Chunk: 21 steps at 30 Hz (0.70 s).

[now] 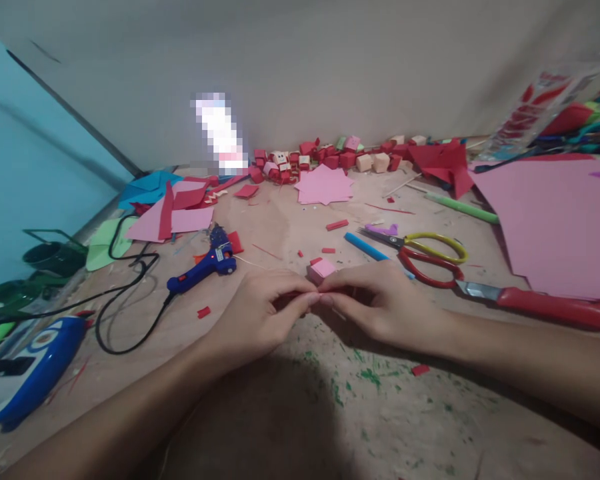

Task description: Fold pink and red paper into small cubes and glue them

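Centre frame, left hand and right hand pinch fingers together, contents unclear, below a pink paper cube; blue plastic glue gun left.

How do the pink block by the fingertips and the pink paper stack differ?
Shape: the pink block is a small box; the pink paper stack is flat sheets fanned into a star-like outline.
Size: the block is clearly smaller across than the stack.
Place: the block sits just beyond the pinched left hand and right hand; the stack lies farther back.
Shared: both are pink.
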Tool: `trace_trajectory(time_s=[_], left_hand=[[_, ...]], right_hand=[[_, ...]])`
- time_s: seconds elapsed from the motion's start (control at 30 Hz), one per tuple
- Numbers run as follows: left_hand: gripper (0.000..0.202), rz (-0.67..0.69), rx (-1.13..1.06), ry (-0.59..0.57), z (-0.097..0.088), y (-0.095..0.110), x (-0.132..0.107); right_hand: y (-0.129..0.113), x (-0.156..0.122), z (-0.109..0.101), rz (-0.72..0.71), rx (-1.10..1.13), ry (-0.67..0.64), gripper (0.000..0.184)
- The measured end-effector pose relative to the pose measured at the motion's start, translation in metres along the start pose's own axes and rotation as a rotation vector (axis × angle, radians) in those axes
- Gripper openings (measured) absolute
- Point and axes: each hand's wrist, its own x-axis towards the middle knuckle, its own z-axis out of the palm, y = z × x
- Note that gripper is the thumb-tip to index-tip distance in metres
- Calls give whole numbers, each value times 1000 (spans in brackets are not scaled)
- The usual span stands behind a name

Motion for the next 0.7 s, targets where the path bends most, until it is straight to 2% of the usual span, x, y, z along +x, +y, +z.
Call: trace_trajectory(time_s=[0.17,0.5,0.7], left_hand=[[15,-5,23,6,2,-2,0],[16,-195,-52,58,-2,0,2],[17,-289,-115,40,-5,2,2]], right_hand=[[2,1,0,33,13,-36,20],[4,2,-4,51,48,-20,20],[4,1,-4,61,53,-13,22]])
